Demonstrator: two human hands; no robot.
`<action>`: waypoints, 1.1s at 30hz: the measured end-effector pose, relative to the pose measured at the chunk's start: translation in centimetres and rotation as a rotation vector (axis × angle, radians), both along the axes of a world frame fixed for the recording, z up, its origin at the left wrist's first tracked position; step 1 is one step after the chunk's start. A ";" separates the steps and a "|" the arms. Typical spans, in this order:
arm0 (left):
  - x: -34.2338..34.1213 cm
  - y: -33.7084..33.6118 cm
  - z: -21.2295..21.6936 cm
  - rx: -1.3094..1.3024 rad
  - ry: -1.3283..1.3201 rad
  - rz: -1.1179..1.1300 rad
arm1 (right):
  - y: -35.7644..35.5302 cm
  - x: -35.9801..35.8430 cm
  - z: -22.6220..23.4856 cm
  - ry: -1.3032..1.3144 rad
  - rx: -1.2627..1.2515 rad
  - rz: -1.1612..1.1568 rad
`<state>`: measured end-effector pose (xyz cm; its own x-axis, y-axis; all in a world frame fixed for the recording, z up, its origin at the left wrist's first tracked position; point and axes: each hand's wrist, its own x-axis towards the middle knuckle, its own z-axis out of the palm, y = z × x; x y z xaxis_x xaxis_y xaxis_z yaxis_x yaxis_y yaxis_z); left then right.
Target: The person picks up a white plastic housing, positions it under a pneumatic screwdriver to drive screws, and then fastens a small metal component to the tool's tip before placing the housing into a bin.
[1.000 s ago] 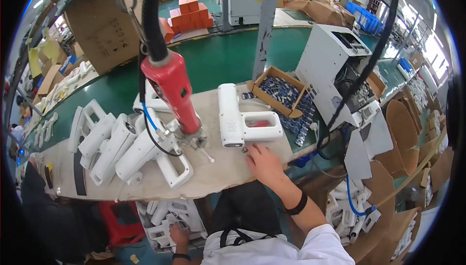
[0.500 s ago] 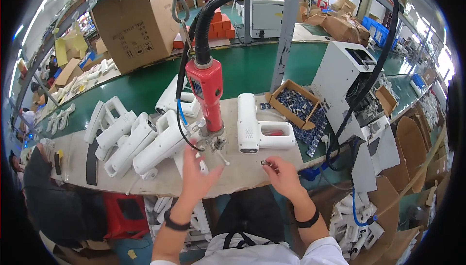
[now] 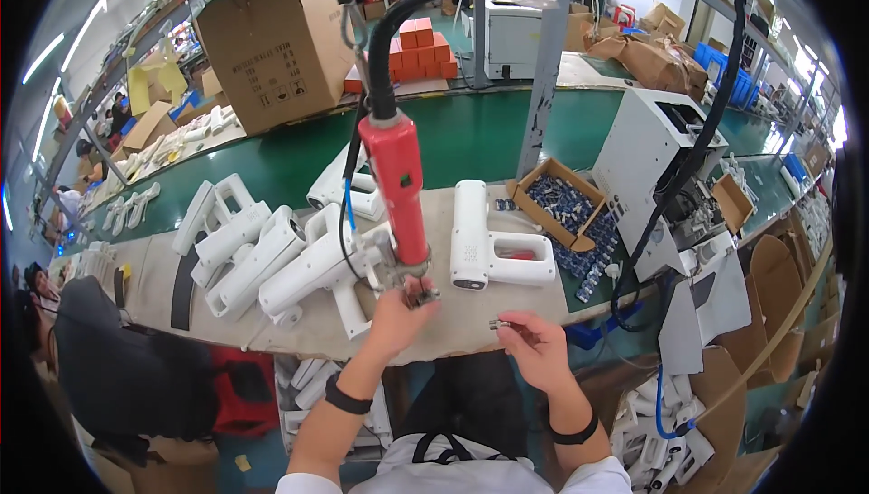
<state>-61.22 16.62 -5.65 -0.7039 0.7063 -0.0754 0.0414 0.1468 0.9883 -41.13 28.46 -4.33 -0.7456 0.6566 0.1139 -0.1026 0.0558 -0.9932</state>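
Note:
A red power tool (image 3: 396, 186) with a metal lower end hangs from a thick black cable over the bench. My left hand (image 3: 396, 324) is closed around the metal end of this tool, its fingers partly hidden. Between the thumb and fingertips of my right hand (image 3: 539, 349), a small metal part (image 3: 497, 324) is pinched above the bench's front edge. A white gun-shaped housing (image 3: 471, 242) with a loop handle lies on the mat (image 3: 453, 324), just beyond my right hand. Several more white housings (image 3: 256, 261) lie in a row to the left of the tool.
An open cardboard box (image 3: 572, 242) of small blue and metal parts stands at the right, with more spilled beside it. A white machine (image 3: 634, 164) is farther right. Behind the green belt (image 3: 471, 132) are a large carton (image 3: 262, 60) and orange boxes (image 3: 418, 51).
My left hand has gone from open fingers near the tool to a grip on its metal end. The tool has tilted slightly. My right hand keeps its small metal part.

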 end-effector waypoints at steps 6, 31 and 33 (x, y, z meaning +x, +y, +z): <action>3.0 -4.3 -1.1 0.121 -0.273 -0.163 | -1.2 -0.7 1.7 0.025 0.062 0.057; 3.2 -8.2 -1.8 0.453 -0.428 -0.788 | -3.8 0.8 2.6 0.083 0.565 0.354; 3.4 -8.3 -1.6 0.506 -0.485 -0.764 | -3.9 0.7 2.4 0.091 0.557 0.351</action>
<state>-57.78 8.29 -7.29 -0.0280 0.9797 0.1984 -0.4699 -0.1881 0.8624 -40.40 24.55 -1.92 -0.8757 0.2010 0.4391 -0.2908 0.5065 -0.8117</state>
